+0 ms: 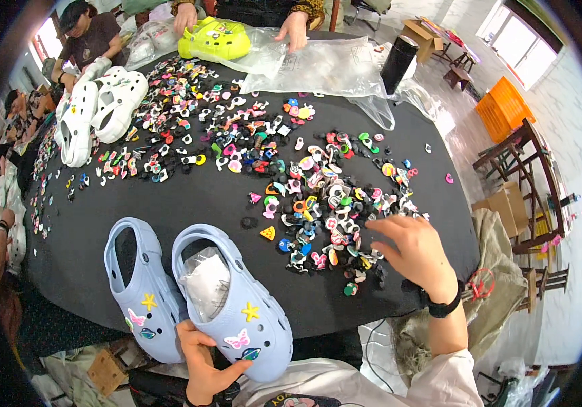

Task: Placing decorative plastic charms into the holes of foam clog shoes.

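Note:
Two light blue clogs lie on the near edge of the black table. My left hand (pixel 206 363) grips the toe of the right-hand clog (pixel 267 325), thumb on top; a clear plastic bag with white stuffing (pixel 206 285) fills its opening. The left-hand clog (pixel 135 271) rests beside it. Each carries a yellow starfish charm (pixel 250 312), a pink-and-white butterfly charm (pixel 238 339) and a planet-like charm (pixel 250 354). Over the near right of a pile of mixed shoe charms (pixel 332 220), my right hand (pixel 416 251) hovers with fingers apart, nothing visible in them.
White clogs (pixel 77 125) stand at the far left. Across the table, another person's hands (pixel 294 30) are by a lime-green clog (pixel 213 39) and clear plastic bags (pixel 325 68). A black cylinder (pixel 399 64) stands nearby. An orange crate (pixel 501 108) and wooden stools are off to the right.

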Motion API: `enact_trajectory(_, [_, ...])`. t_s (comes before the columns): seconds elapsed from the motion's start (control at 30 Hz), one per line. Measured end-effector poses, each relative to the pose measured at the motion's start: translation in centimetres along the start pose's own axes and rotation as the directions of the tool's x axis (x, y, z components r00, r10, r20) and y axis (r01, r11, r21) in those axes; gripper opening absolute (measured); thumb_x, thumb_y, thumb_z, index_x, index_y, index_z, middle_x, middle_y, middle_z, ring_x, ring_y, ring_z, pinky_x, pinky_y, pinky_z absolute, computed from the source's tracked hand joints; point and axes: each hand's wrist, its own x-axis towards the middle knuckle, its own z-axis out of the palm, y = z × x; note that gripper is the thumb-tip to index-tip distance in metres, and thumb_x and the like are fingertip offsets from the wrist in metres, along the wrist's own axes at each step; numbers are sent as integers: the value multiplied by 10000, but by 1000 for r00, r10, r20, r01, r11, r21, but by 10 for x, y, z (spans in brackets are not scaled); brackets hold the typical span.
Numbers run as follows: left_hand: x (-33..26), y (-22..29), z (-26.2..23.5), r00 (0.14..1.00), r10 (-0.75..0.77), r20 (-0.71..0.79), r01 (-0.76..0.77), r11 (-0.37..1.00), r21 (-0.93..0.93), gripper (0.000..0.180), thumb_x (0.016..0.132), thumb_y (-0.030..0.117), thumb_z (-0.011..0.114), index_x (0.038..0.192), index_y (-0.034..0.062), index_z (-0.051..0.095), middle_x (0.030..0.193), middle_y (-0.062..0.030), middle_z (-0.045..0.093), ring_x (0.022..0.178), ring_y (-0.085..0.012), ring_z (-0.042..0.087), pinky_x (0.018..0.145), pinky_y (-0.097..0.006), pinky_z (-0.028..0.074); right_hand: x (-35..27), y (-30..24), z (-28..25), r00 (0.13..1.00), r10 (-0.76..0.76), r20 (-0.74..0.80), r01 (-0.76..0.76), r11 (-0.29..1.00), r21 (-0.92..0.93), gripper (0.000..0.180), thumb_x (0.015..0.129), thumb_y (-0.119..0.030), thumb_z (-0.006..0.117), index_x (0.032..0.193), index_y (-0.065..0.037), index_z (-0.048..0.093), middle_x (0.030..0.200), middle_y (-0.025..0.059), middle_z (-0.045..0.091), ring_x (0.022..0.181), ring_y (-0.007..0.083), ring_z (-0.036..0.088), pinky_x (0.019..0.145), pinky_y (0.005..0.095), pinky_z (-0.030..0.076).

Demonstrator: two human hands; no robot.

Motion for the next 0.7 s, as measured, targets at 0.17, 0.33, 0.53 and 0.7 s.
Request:
enact_trajectory(0.17, [2, 6, 2, 1000, 6, 0, -6, 1000, 28, 672, 599, 122, 885, 1011, 89, 355, 1106, -116, 335, 1117, -251, 417, 988, -412, 343, -12, -20, 15, 997, -17, 76, 16, 1000, 19, 385, 754, -205, 726, 1119, -125, 633, 1086, 85, 627, 953, 274, 617, 787, 382, 492])
enact_trajectory(0.33, [0, 3, 2, 1000, 2, 7, -2, 1000, 7, 686, 598, 97, 881, 1026, 91, 344, 1113, -117, 329, 1120, -251, 417, 991, -412, 345, -21, -27, 35, 995, -64, 78, 64, 998, 4, 458, 755, -248, 729, 1187, -153, 610, 1270, 91, 553, 1139, 290, 545, 876, 408, 483])
enact_trajectory(0.53, [2, 4, 0, 999, 26, 33, -27, 999, 28, 692, 604, 103, 880, 1032, 92, 336, 1098, -114, 326, 1116, -249, 415, 985, -406, 346, -19, -5, 11, 998, 62, -13, -63, 993, -101, 423, 747, -242, 741, 1132, -113, 625, 1256, 122, 558, 1128, 316, 548, 904, 429, 462])
enact_trajectory(0.7, [-1, -2, -3, 1000, 16, 19, -17, 1000, 24, 696, 605, 130, 885, 1031, 92, 336, 1093, -115, 327, 1108, -244, 415, 986, -405, 344, 8, -16, -18, 993, -69, 99, 77, 994, -81, 402, 776, -240, 719, 1140, -108, 612, 1234, 117, 564, 1091, 308, 572, 883, 409, 473])
